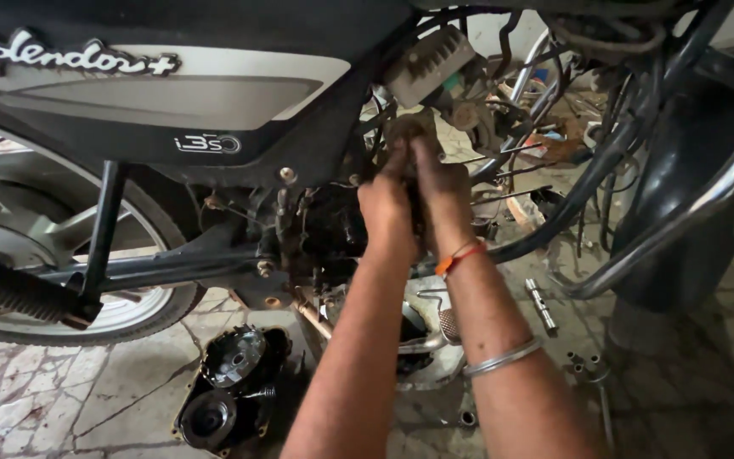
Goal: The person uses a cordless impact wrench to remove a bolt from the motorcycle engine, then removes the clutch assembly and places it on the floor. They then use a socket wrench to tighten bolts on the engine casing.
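a: while both hands are reaching up into the motorcycle (214,102) frame, what are they gripping?

b: the left hand (386,204) and right hand (439,183) are pressing side by side, fingers curling round a small rusty-brown part (409,127) just under the grey finned box (428,61). whether they are fully clamping it, i cannot tell.

a: which way is it pointing?

b: its long axis is hard to judge; it is showing only as a grimy rounded lump above the fingertips, sitting in the open middle of the frame, behind the dark side panel.

a: and below?

b: a black engine cover (231,387) is lying on the cracked floor (36,399) by the rear wheel (53,246), and a steel pin (542,306) is lying to the right.
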